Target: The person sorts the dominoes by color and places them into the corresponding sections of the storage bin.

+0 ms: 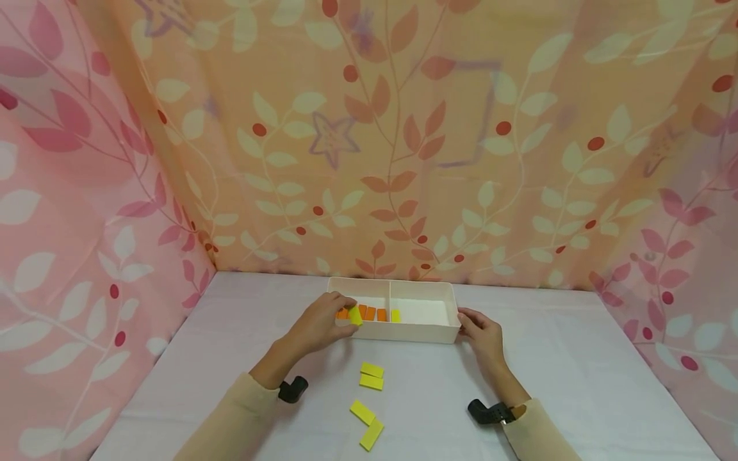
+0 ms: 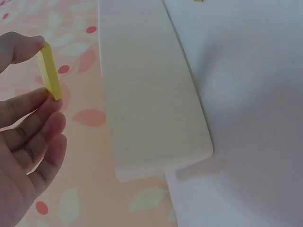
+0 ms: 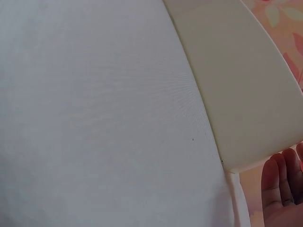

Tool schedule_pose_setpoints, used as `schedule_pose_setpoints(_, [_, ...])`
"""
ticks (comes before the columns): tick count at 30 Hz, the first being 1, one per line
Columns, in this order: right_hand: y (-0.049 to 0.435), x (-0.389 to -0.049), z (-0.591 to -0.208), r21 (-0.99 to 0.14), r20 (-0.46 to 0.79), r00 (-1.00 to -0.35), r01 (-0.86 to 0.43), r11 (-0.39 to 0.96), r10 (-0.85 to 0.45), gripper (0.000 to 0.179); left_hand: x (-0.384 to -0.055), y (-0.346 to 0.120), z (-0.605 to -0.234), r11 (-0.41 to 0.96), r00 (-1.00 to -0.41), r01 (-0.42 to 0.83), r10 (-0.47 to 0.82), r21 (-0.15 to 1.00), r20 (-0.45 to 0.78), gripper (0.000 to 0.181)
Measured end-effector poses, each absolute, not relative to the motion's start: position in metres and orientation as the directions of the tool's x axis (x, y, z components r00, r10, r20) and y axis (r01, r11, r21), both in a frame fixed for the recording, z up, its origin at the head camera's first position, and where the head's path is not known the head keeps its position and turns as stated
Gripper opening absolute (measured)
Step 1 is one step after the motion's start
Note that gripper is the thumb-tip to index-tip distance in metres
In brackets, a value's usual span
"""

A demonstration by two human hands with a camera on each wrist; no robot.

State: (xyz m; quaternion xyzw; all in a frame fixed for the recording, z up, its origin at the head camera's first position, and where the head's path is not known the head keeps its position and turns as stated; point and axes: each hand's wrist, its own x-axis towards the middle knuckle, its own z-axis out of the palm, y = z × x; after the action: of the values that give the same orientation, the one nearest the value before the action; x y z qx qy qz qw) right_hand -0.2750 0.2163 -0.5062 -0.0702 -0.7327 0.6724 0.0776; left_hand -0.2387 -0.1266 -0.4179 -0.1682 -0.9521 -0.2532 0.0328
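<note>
So the left hand point(image 1: 319, 323) has a yellow block point(image 1: 355, 315) pinched between the thumb and fingertips, and in the left wrist view the other fingers are just loosely bent below it. That block is held up by the near wall of a white box point(image 1: 403, 331), which sits between the two hands, and from the head view it covers part of what's behind it. Right hand point(image 1: 483, 333) is at the other end of the box, fingertips up against it, fingers pretty straight and close together; can't really tell what its thumb is doing. Box has two compartments. The one by the left hand has a row of orange blocks point(image 1: 382, 315) along the near side, partly hidden by that hand. The other one, toward the right hand, has a single yellow piece point(image 1: 395, 315) right next to the divider point(image 1: 390, 298). Then on the white tablecloth point(image 1: 426, 403), closer to the person than either hand and between the forearms, there are four more yellow pieces: an upper pair point(image 1: 371, 376) lying side by side and a lower pair point(image 1: 371, 435) set at an angle, corners about touching.
</note>
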Motion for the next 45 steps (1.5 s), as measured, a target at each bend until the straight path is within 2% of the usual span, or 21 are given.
schedule_pose_setpoints(20, [0.213,-0.277,-0.500,-0.996,0.021,-0.977,-0.002,0.088,0.210,0.036,-0.248,-0.123,-0.415,0.806,-0.942,0.332,0.303,0.489,0.141,0.048])
schedule_pose_setpoints(33, [0.213,-0.278,-0.501,-0.996,0.004,-0.978,0.014,0.084,0.208,0.037,-0.268,-0.119,-0.419,0.781,-0.920,0.390,0.356,0.487,0.167,0.044])
schedule_pose_setpoints(45, [0.212,-0.273,-0.503,-0.996,0.004,-0.977,0.014,0.083,0.213,0.037,-0.280,-0.103,-0.421,0.796,-0.931,0.356,0.345,0.490,0.116,0.046])
